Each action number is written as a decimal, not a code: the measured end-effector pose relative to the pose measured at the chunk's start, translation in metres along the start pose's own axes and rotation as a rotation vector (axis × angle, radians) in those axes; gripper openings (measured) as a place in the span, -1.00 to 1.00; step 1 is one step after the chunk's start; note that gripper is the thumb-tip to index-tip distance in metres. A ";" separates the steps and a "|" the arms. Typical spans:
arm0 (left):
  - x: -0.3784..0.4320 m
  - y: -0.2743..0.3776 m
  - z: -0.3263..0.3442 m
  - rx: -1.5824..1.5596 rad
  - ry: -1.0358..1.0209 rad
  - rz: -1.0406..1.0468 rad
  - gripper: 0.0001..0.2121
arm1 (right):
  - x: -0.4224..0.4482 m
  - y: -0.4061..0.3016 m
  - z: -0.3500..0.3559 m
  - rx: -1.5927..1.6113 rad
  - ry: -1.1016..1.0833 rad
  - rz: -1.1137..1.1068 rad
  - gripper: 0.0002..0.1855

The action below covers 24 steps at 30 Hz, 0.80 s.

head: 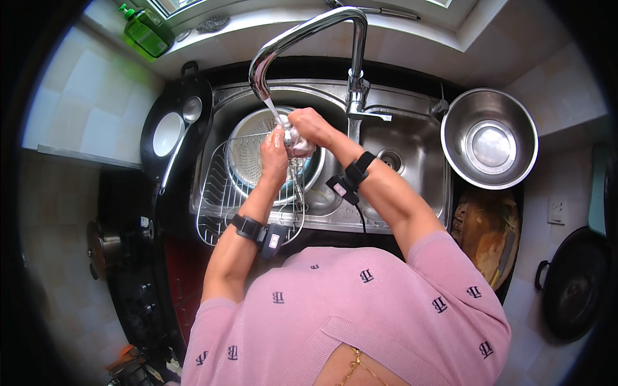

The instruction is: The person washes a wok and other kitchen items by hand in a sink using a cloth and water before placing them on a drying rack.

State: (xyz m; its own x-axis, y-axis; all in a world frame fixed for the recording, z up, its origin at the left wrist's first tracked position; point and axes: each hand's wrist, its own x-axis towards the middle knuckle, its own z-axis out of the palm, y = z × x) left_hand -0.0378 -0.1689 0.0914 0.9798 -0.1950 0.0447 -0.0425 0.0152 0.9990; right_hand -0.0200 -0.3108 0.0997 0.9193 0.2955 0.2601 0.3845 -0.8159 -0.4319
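Note:
Both hands meet under the running chrome tap (309, 34). My left hand (274, 153) holds the left side of a wet, whitish-pink bundle (300, 144), perhaps meat or cloth; which one I cannot tell. My right hand (309, 126) grips the same bundle from above and to the right. The water stream (273, 112) falls at my left fingertips. Below the hands, a white colander (246, 140) sits in a larger round basin in the left sink bowl. A wire dish rack (217, 198) lies partly over the colander and the sink's front edge.
Right of the left bowl is a second steel sink bowl (410, 144). A large steel mixing bowl (528, 140) stands beyond it, near a wooden chopping board (483, 236). At left, a wok (157, 103) holds a white bowl (168, 134) and a ladle (176, 159). Green soap bottle (148, 36) on the sill.

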 end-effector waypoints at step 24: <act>0.020 -0.018 -0.011 -0.592 -0.067 -0.365 -0.78 | -0.029 -0.053 0.035 0.397 0.561 0.658 -0.67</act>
State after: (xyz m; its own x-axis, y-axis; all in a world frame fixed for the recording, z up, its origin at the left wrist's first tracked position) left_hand -0.0156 -0.1619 0.0744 0.8961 -0.3494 -0.2736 0.4195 0.4657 0.7792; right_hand -0.0642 -0.2589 0.0844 0.8265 -0.5289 0.1927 -0.1001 -0.4750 -0.8743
